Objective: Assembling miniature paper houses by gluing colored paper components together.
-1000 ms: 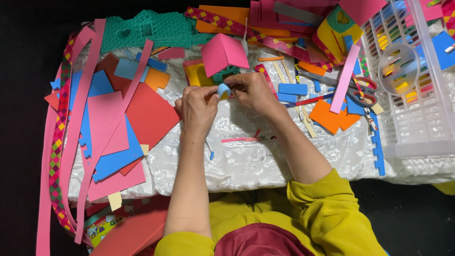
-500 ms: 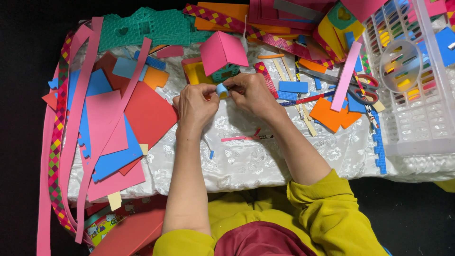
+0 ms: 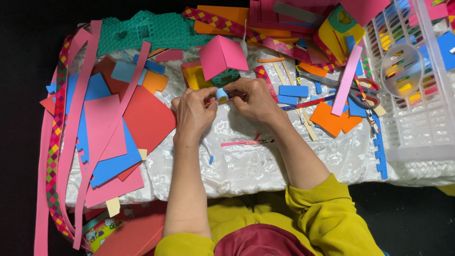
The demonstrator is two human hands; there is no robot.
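Head view: at the frame's upper centre, a small blue foam roll (image 3: 221, 94) is pinched between the left hand (image 3: 193, 113) and right hand (image 3: 256, 98) — if the pinch is loosened, the roll could be sprung open over the table (image 3: 265, 166).

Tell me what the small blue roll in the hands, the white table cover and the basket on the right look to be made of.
Small blue roll: likely craft foam, matte and thick-edged like the sheets around it. Table cover: seemingly glossy fabric or vinyl with an embossed floral pattern. Basket: translucent white plastic, rigid moulded grid.
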